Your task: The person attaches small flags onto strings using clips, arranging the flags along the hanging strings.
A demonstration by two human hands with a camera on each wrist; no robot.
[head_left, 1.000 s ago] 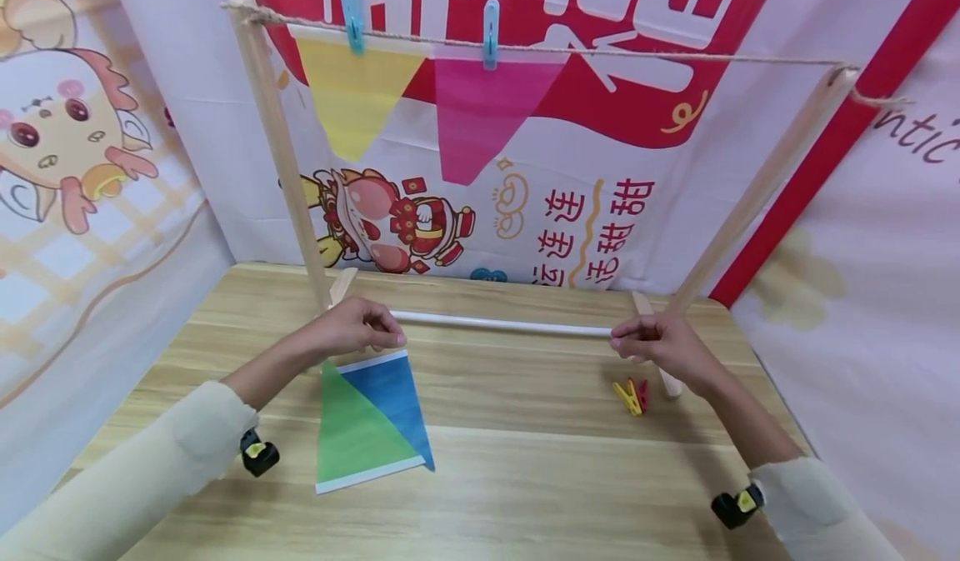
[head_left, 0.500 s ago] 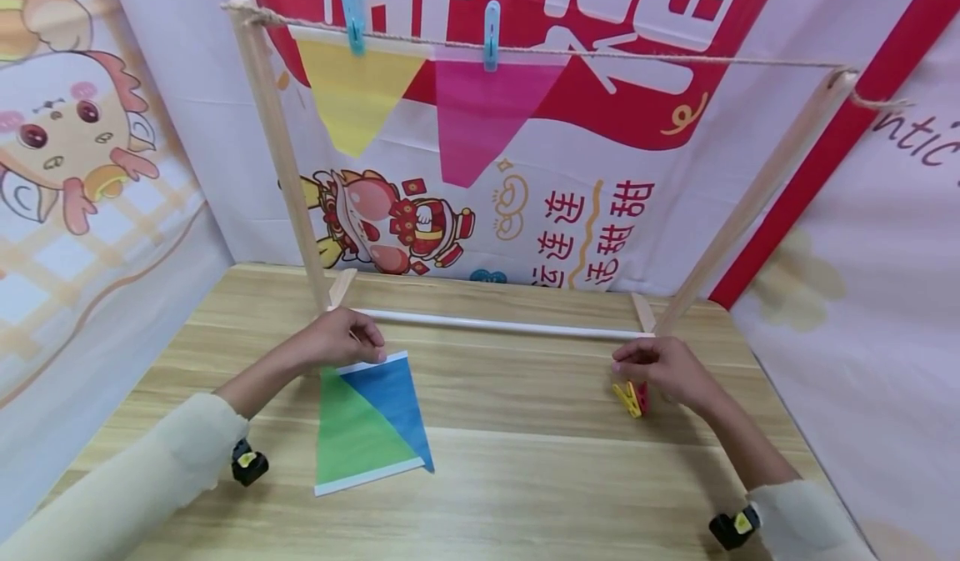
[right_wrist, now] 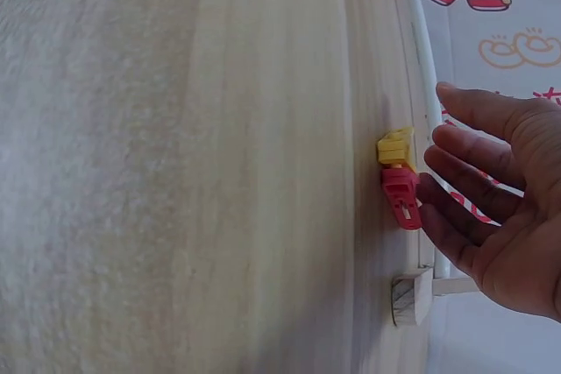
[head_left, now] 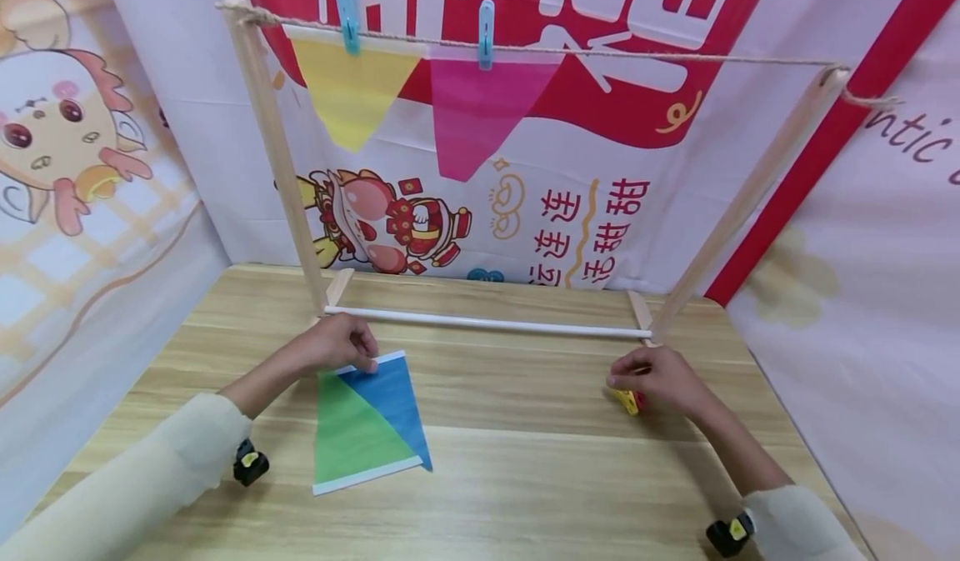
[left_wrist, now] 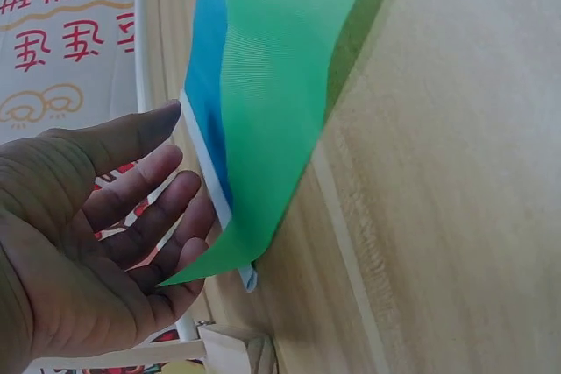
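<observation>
My left hand [head_left: 339, 346] is at the white top edge of a blue pennant [head_left: 393, 394], which lies partly under a green pennant [head_left: 354, 440]. In the left wrist view the thumb and fingers are apart, and a pointed corner of the green pennant lies against the lower fingers. My right hand [head_left: 667, 379] hovers over a yellow clothespin [right_wrist: 396, 151] and a red clothespin [right_wrist: 402, 197] on the table. Its fingers are loosely bent, with nothing between them and the thumb; the little finger is close to the red one, contact unclear.
Two wooden posts [head_left: 272, 136] carry a twine line [head_left: 637, 56]. From it hang a yellow pennant [head_left: 352, 86] and a pink pennant [head_left: 483, 111] on blue clothespins [head_left: 486, 32]. A white rod [head_left: 487, 324] joins the posts low down, behind both hands. Printed cloth backs the wooden table [head_left: 540, 478].
Both hands have let go of the white rod and come back toward the wearer. The left has moved to the blue pennant's top edge, the right down over the yellow and red clothespins.
</observation>
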